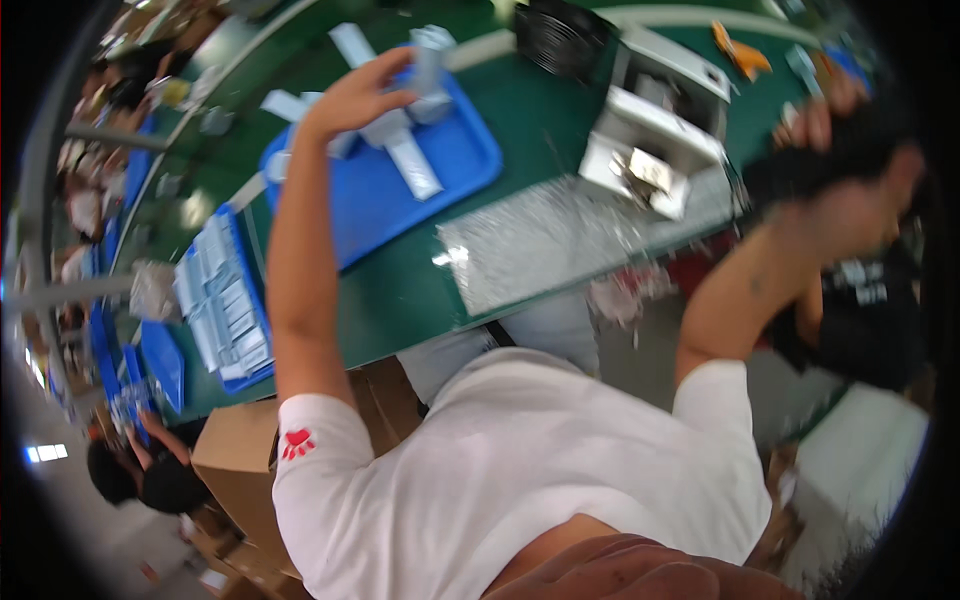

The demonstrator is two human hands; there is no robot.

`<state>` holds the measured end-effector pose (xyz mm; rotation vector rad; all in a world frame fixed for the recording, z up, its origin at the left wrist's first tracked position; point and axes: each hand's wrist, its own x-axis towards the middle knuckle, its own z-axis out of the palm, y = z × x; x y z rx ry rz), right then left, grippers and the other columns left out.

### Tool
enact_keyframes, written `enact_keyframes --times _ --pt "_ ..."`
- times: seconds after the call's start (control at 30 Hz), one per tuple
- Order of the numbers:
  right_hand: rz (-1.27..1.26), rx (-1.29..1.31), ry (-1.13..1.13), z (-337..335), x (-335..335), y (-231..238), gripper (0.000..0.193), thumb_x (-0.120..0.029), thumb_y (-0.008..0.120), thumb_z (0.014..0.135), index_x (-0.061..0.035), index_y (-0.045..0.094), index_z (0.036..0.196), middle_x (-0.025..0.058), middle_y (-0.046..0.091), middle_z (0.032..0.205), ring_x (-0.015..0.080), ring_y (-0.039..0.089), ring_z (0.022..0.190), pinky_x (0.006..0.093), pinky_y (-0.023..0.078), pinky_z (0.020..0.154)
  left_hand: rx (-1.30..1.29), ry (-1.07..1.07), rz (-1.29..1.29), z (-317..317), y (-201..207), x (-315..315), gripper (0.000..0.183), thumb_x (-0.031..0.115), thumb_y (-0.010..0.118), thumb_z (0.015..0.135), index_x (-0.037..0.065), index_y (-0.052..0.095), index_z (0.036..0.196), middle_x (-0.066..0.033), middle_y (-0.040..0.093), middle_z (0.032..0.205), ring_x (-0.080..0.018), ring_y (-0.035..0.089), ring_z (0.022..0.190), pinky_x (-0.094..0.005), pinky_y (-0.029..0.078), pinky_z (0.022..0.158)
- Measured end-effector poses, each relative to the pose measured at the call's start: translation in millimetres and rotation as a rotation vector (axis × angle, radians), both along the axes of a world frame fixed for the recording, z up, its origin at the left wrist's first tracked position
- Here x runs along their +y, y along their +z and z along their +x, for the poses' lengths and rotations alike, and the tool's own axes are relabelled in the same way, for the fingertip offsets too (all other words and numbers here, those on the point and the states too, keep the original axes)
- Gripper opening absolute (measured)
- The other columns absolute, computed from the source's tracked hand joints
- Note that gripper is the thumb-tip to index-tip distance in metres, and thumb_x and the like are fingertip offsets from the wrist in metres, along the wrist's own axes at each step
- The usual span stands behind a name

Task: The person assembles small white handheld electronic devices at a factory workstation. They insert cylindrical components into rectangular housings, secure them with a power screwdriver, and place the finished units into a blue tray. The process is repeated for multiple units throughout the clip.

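My left hand (355,100) reaches over a blue tray (365,215) at the upper left. Its thumb and fingers are around the near side of a light-blue plastic part (432,75) with a rounded body. Beside it in the tray lie more light-blue parts, one a long flat piece (412,165). My right hand (860,215) is out at the far right, smeared by motion, close to a dark, blurred shape (830,160). Its fingers cannot be made out, nor whether they hold anything. Another person's hand (815,125) shows just beyond it.
A white, open-fronted device (655,120) stands on the green table, beside a black round-faced unit (562,40). Clear plastic wrap (545,245) lies along the near edge. A second blue tray (245,375) holds rows of light-blue pieces. An orange tool (740,52) lies far right; a cardboard box (235,455) is below.
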<state>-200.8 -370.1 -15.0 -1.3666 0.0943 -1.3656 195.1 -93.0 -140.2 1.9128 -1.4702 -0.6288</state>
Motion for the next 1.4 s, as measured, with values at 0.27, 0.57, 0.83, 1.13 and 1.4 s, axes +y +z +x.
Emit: enact_keyframes --times 0.27,0.57,0.83,1.13,1.4 --pt "-0.564 -0.269 0.016 64 27 10 0.023 -0.028 0.061 0.106 -0.006 0.058 0.112 0.006 0.063 0.077 0.0116 0.058 0.05 0.0246 0.049 0.045 -0.363 0.269 0.068 -54 -4 -6 0.059 0.038 0.081 0.087 0.011 0.06 0.136 -0.0124 0.067 0.127 -0.0309 0.066 0.116 -0.0423 0.052 0.097" --pt "-0.189 -0.102 0.012 56 73 7 0.032 -0.034 0.058 0.106 -0.003 0.058 0.113 0.0058 0.061 0.074 0.0111 0.055 0.048 0.0239 0.046 0.044 -0.511 0.293 -0.242 -94 -12 -5 0.048 0.031 0.085 0.083 0.01 0.061 0.119 -0.0103 0.064 0.111 -0.0281 0.066 0.105 -0.0402 0.053 0.09" --pt "0.007 -0.085 0.228 29 58 10 0.05 -0.05 0.055 0.101 -0.0008 0.061 0.104 0.007 0.06 0.075 0.0134 0.054 0.051 0.0268 0.047 0.048 -0.096 0.502 -0.542 -240 -33 23 0.047 0.013 0.092 0.072 0.002 0.063 0.107 -0.0096 0.058 0.11 -0.0218 0.059 0.1 -0.0356 0.05 0.087" --pt "0.054 -0.031 0.436 67 55 -18 0.054 -0.054 0.054 0.095 -0.0011 0.061 0.105 0.0081 0.06 0.08 0.0164 0.054 0.058 0.0302 0.047 0.054 0.028 0.568 -0.611 -289 -72 21 0.042 0.009 0.088 0.076 0.001 0.063 0.108 -0.0143 0.06 0.11 -0.0269 0.062 0.097 -0.0347 0.051 0.084" --pt "0.074 -0.018 0.47 79 54 -23 0.058 -0.057 0.053 0.09 -0.0014 0.062 0.106 0.0092 0.06 0.084 0.0191 0.053 0.064 0.0333 0.047 0.059 0.093 0.532 -0.658 -287 -79 22 0.043 0.007 0.088 0.076 -0.001 0.062 0.109 -0.015 0.065 0.11 -0.0267 0.066 0.098 -0.0347 0.052 0.084"
